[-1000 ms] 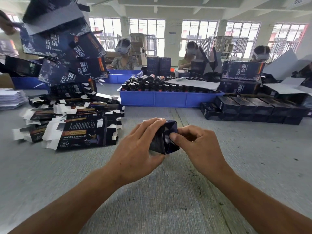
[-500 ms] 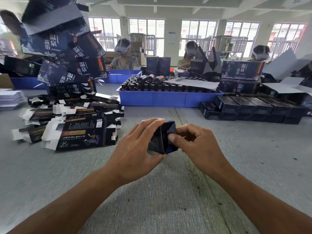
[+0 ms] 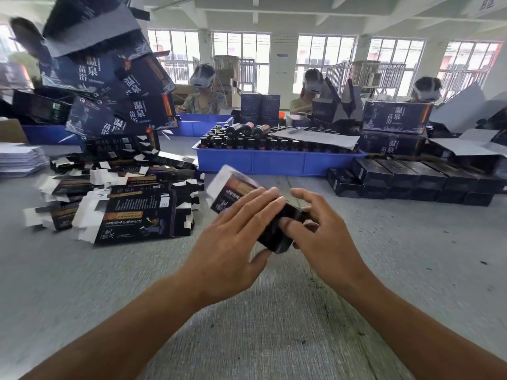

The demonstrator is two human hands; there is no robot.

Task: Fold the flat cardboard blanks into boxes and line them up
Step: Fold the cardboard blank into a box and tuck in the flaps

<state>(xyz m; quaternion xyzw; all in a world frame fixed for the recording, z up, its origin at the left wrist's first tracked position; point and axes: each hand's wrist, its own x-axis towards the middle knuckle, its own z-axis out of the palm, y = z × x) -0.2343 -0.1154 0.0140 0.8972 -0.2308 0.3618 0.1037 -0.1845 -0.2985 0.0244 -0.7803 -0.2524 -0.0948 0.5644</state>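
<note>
Packing workshop, long grey table (image 3: 82, 270), blue bottle crate (image 3: 274, 163), stacked printed cartons (image 3: 395, 116), seated workers (image 3: 203, 97)

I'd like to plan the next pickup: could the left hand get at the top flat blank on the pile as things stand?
Probably not straight away: the left hand holds the half-folded box with the right hand. Bare table lies between it and the top flat blank, so the way looks free once it lets go.

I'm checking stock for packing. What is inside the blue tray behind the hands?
The blue tray holds rows of dark bottles standing upright, three more lying on top, and a pale sheet covering the right part; what lies under that sheet cannot be seen.
</note>
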